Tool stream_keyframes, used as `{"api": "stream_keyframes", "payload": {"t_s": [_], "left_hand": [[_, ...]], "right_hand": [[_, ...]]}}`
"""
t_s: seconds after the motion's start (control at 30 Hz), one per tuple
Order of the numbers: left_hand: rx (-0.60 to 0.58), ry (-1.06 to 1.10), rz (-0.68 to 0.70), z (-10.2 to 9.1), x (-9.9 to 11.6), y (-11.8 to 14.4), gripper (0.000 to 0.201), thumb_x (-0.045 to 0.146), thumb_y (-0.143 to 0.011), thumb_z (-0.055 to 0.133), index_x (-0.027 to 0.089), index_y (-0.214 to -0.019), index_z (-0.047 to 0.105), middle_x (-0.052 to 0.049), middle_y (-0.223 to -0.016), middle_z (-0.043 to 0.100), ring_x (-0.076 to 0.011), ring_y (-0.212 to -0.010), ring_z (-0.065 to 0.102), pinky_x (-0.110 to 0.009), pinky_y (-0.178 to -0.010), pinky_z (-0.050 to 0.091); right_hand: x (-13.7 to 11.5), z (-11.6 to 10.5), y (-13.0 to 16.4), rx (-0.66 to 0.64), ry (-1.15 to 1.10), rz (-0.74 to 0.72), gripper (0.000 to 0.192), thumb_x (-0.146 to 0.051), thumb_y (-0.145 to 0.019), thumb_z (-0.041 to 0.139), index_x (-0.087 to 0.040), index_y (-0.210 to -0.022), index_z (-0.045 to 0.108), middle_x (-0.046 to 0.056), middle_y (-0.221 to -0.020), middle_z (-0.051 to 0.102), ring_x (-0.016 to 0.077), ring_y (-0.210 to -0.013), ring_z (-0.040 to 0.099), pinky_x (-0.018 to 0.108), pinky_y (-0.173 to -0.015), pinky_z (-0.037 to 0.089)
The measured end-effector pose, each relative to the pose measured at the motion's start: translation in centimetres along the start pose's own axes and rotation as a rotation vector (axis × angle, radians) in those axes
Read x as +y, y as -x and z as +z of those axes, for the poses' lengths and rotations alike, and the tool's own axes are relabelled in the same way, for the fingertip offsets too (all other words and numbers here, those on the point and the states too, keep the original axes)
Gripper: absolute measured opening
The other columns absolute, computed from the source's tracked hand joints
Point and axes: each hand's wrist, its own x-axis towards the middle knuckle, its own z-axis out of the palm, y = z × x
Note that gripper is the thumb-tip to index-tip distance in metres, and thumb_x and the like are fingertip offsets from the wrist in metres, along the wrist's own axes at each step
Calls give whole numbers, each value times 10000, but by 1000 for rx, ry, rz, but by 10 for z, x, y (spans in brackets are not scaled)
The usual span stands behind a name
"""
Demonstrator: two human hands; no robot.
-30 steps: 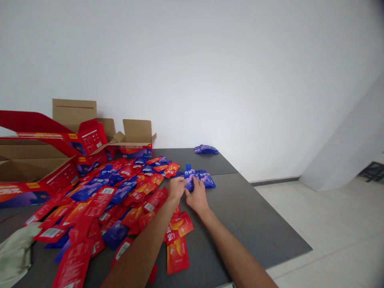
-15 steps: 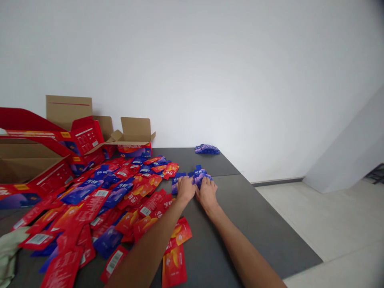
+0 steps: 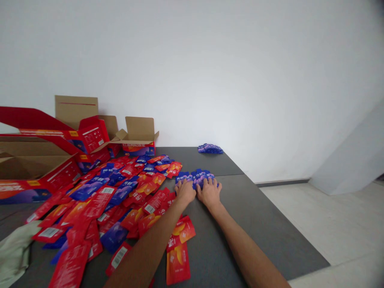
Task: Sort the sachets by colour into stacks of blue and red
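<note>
Left hand [image 3: 185,192] and right hand [image 3: 209,193] have shifted, head view: a second ago they held one blue pouch up between them, now no pouch is raised. It looks laid in with the right-hand blue pouches [image 3: 201,175], whose tops sit more even than half a second ago. Reads as squaring-up of two small side-by-side groups — my judgement.

Grip: right fingers are spread over the right-hand group, pressing from above, nothing clenched. Left fingers bend down onto the left-hand blue pouches [image 3: 183,176]; can't tell if they pinch anything. Both groups lie on the dark tabletop [image 3: 255,232], lower parts hidden by the hands.

Around the hands, same view: blue stack [image 3: 210,149] at nearly 12 o'clock, near the wall. Mixed red-and-blue pile [image 3: 99,182] at 9, small flaps-up carton [image 3: 138,149] toward 10, larger red carton [image 3: 60,176] behind the pile at 9, pale cloth [image 3: 16,248] at 8. Loose red pouches [image 3: 178,264] at 6 to 7.

In the way: pile's right fringe sits close to the left wrist — left forearm crosses over it, so a low sweep could drag pouches.
</note>
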Motion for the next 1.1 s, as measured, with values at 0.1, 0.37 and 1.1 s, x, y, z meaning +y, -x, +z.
{"api": "stream_keyframes", "payload": {"t_s": [0.1, 0.37, 1.1], "left_hand": [[39, -10, 12, -10, -6, 6, 462, 224, -838, 488, 270, -1277, 625, -115, -1452, 503, -353, -1354, 397, -555, -1077, 338], [223, -105, -48, -35, -44, 34, 515, 187, -792, 560, 220, -1306, 562, -140, -1401, 532, -323, -1329, 419, -494, -1071, 339], [520, -360, -296, -100, -145, 85, 348, 156, -907, 393, 123, -1176, 611, -199, -1137, 642, -328, -1112, 553, -481, -960, 362]], "right_hand": [[-9, -9, 3, -1, -6, -7, 514, -492, -948, 420, -143, -1276, 606, 218, -1411, 510, 389, -1349, 330, 547, -1076, 167], [-60, -25, 21, -8, -113, -100, 437, -416, -994, 338, -208, -1214, 654, 141, -1412, 533, 343, -1350, 340, 517, -1076, 196], [-129, -32, 53, -64, -312, -254, 347, -305, -989, 386, -218, -1019, 721, 103, -1354, 593, 294, -1311, 416, 473, -1053, 270]]}}
